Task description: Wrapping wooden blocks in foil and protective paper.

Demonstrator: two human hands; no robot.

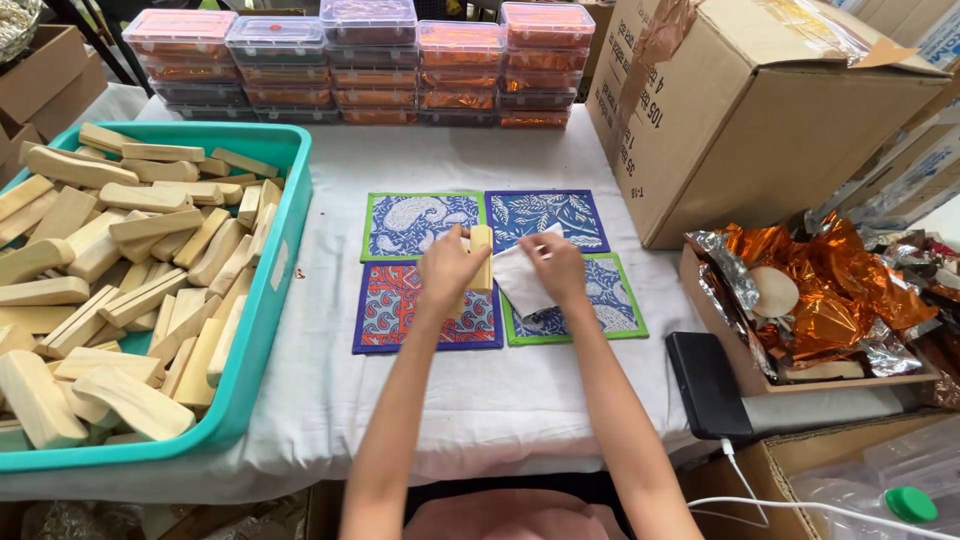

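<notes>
two hands [447, 270] [557, 268], wooden block [481, 256], white cloth [522, 280]

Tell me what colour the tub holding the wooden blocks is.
Teal. The tub, seen in the head view, sits on the table's left side.

Stacked clear lidded boxes [360, 62] with orange contents line the table's far edge; a big brown cardboard carton [760, 110] stands right, a smaller open carton [30, 75] far left
</notes>
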